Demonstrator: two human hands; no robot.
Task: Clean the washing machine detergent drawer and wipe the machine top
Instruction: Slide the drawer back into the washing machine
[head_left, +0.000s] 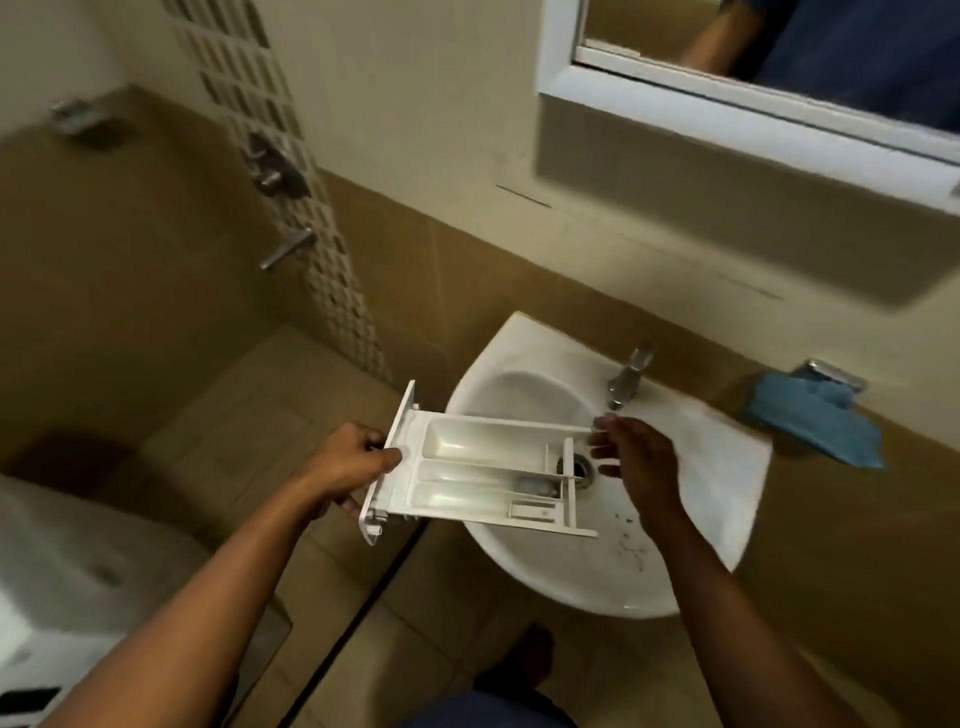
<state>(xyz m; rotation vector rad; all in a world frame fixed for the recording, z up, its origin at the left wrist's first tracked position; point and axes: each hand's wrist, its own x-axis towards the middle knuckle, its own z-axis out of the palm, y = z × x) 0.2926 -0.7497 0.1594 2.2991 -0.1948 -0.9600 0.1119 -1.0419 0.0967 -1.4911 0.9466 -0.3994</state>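
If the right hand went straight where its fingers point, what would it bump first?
Most likely the back end of the detergent drawer: the right hand has its fingertips right beside it, though depth is unclear.

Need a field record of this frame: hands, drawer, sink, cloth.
drawer: white, out of the machine, held over the sink
left hand: grips the drawer's front panel
right hand: fingers spread at the drawer's far end, below the tap; contact unclear
cloth: blue, right of the sink
washing machine: lower left
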